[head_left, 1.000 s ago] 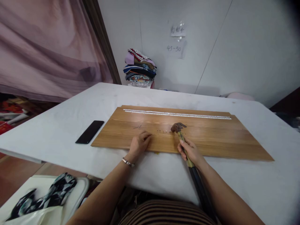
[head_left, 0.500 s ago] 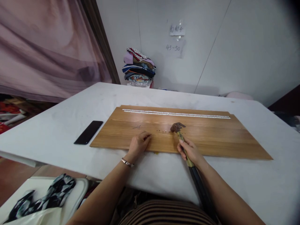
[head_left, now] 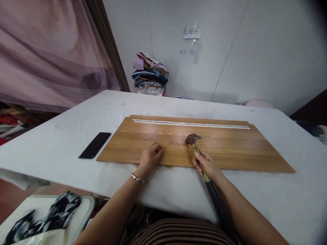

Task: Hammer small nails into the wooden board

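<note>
My right hand [head_left: 206, 165] is wrapped round the handle of a claw hammer [head_left: 211, 191]. Its rusty head lies low over or on the wooden board [head_left: 237, 149]; I cannot tell whether it touches. A row of small nail heads [head_left: 176, 143] runs along the board left of the hammer head, which hides part of it. My left hand [head_left: 151, 156] rests at the board's near edge with its fingers curled closed. What those fingers hold, if anything, is hidden. Just beyond them lie a few loose nails [head_left: 148, 139].
Two white printed strips [head_left: 191, 124] run along the board's far side. A black phone [head_left: 95, 145] lies left of the board on the white-covered table [head_left: 61, 143]. Folded clothes [head_left: 150, 75] are stacked by the wall. A white chair [head_left: 88, 206] with patterned cloth stands lower left.
The whole view has shifted very slightly. My left fingers look a little more tucked in; my right hand and the hammer stay in the same place over the board.
</note>
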The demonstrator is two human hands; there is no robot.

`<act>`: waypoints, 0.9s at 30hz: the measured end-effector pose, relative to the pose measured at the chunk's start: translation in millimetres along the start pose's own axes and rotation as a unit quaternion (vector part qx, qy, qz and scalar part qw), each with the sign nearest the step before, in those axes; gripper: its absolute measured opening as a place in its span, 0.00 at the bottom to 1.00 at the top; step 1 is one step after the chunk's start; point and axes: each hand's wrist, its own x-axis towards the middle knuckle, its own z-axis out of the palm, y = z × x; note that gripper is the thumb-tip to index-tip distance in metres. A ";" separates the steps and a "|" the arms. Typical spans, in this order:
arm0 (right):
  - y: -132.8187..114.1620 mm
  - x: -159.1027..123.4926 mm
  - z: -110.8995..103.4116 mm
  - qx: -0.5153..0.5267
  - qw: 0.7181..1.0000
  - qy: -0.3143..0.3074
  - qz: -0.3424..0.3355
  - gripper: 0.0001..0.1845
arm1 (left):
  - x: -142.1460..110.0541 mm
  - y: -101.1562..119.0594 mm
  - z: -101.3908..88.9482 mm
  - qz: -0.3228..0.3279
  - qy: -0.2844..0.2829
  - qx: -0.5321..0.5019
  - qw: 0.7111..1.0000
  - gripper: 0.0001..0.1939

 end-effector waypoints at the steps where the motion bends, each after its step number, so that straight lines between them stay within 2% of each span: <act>1: -0.7 -0.3 0.3 0.001 1.000 0.003 -0.001 0.24 | 0.1 -0.3 0.1 0.001 -0.001 0.001 1.000 0.05; 21: -3.7 -0.3 2.1 -0.004 1.000 0.003 0.003 0.26 | -0.6 -13.4 6.3 0.021 -0.011 0.000 1.000 0.10; 27: -3.3 -1.5 0.7 -0.021 1.000 0.009 -0.002 0.28 | -1.5 -11.1 7.5 -0.003 -0.007 0.004 1.000 0.09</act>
